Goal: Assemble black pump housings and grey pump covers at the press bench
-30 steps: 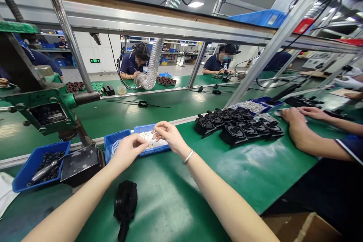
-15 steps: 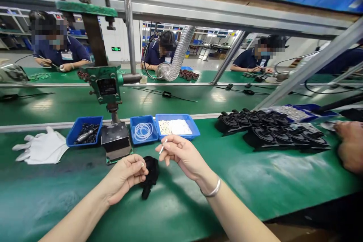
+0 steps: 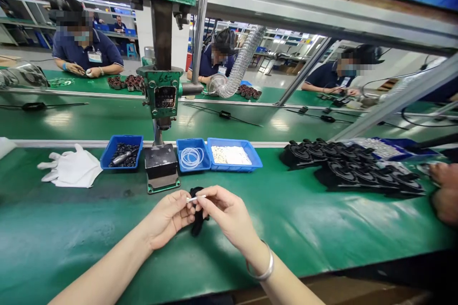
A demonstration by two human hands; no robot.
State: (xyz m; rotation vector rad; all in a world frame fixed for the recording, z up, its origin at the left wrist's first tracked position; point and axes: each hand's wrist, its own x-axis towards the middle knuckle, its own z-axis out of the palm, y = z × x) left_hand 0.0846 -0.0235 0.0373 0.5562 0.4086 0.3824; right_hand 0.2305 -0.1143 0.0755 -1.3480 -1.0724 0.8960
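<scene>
Between my two hands is a thin white stick-like piece (image 3: pixel 196 198), level and just above a black item (image 3: pixel 198 221) on the green table. My right hand (image 3: pixel 227 214) pinches the right part of this white piece between thumb and fingers. At its left end, the thumb and forefinger of my left hand (image 3: pixel 171 217) are closed on a small pale part, mostly hidden by the fingertips. Partly covered by both hands, the black item lies beneath them.
A green press (image 3: pixel 162 100) stands on its base behind my hands. Beside it are blue trays (image 3: pixel 234 167) with small parts and a tube coil, and a white glove (image 3: pixel 75 169). Black parts (image 3: pixel 358 167) and another person's hand (image 3: pixel 445 190) are at the right.
My hands have come together, and the white piece has turned from slanted to nearly level, its left end now at my left fingertips. The view has shifted, so the press appears further right.
</scene>
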